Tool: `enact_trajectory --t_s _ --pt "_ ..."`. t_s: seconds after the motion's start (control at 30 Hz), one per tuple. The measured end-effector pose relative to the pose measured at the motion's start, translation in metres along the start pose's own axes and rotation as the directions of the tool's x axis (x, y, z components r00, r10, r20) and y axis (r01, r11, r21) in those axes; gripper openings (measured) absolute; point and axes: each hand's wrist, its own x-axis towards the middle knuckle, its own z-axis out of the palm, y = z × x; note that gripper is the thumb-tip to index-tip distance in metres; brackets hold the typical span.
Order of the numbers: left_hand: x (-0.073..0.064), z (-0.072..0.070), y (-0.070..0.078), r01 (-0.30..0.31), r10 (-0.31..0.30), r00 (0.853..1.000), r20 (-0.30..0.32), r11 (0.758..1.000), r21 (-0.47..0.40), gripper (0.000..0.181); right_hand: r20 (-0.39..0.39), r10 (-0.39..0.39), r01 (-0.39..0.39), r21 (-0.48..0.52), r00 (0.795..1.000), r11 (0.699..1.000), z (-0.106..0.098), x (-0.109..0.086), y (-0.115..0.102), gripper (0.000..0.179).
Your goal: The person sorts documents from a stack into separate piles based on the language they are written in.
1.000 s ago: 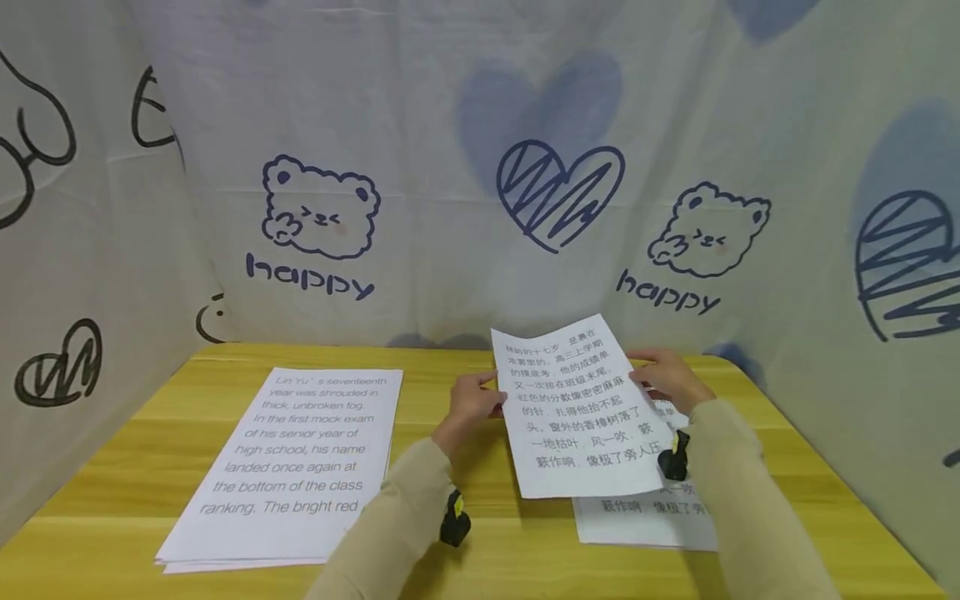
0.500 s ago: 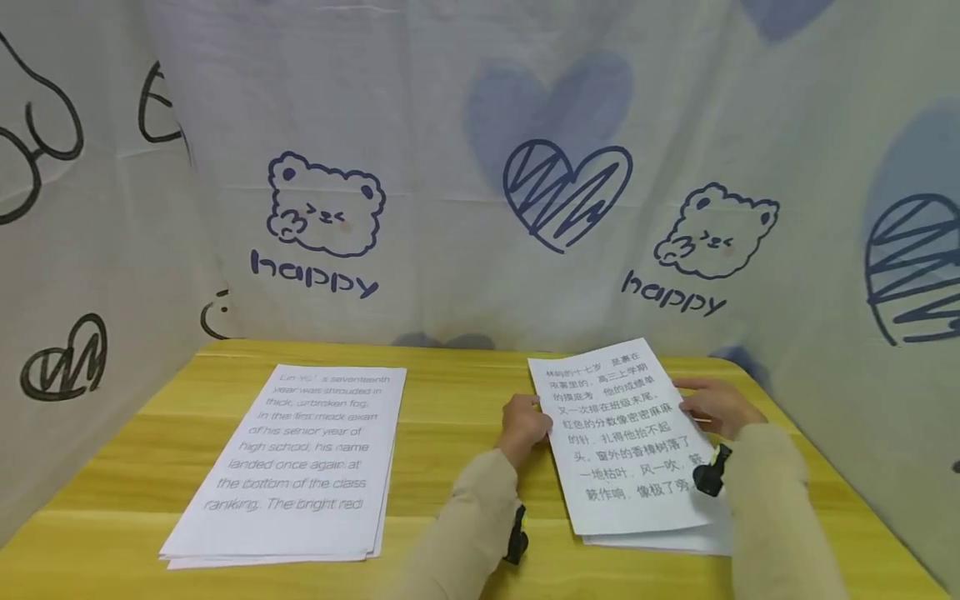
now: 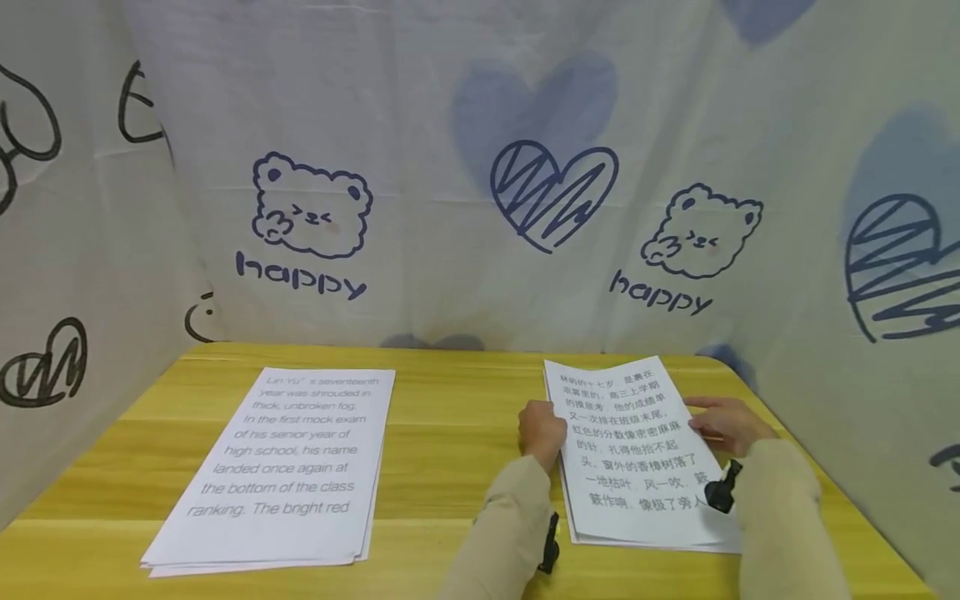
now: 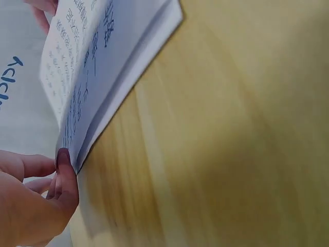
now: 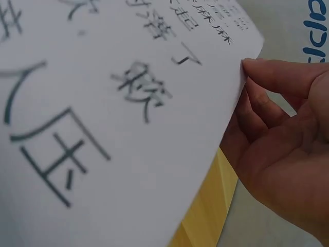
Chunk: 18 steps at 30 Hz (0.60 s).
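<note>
A white sheet of paper printed with Chinese characters lies just over a stack of paper on the table's right side. My left hand pinches its left edge, thumb and fingers closed on the paper in the left wrist view. At the opposite edge, my right hand holds the sheet between thumb and fingers. The right wrist view has the thumb on top and curled fingers beneath. The sheet bows upward a little above the paper below, most of which it hides.
Left of the hands, a stack of paper with large English text lies on the yellow wood-grain table. A white cloth with bear and heart drawings hangs behind the table and along both sides.
Both hands have carried the sheet right and down, from in front of the right stack to over it. The left paper stack has stayed put; the camera view shifted slightly.
</note>
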Motion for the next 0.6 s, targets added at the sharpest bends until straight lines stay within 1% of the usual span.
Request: enact_trajectory --t_s 0.07,0.17,0.33,0.4,0.5,0.6 --pt "-0.0001 0.0007 0.0017 0.016 -0.016 1.0 0.015 1.0 0.0 0.031 -0.017 0.021 -0.021 -0.005 1.0 1.0 0.0013 0.0006 0.0016 0.056" --pt "0.0006 0.0015 0.0024 0.023 -0.023 0.999 0.045 1.0 0.003 0.035 -0.037 0.037 -0.037 -0.018 0.999 0.999 0.0022 -0.0002 0.0022 0.057" --pt "0.0006 0.0009 0.0024 0.024 -0.022 0.996 0.089 1.0 -0.019 0.04 0.001 0.021 -0.021 -0.006 1.0 1.0 0.0017 -0.0014 0.0028 0.059" --pt "0.0001 -0.0003 0.0024 0.017 -0.015 0.995 0.1 1.0 -0.02 0.041 0.015 0.018 -0.018 0.003 1.0 1.0 0.0017 -0.0017 0.0032 0.059" --pt "-0.0005 -0.002 0.0021 -0.002 0.002 0.994 0.105 1.0 -0.001 0.039 0.008 0.026 -0.025 -0.003 1.0 1.0 0.0025 -0.002 0.0038 0.059" --pt "0.0004 -0.0027 0.002 -0.011 0.01 0.993 0.115 1.0 0.01 0.033 -0.002 0.04 -0.04 -0.055 0.999 0.998 0.0014 -0.0006 0.0057 0.064"
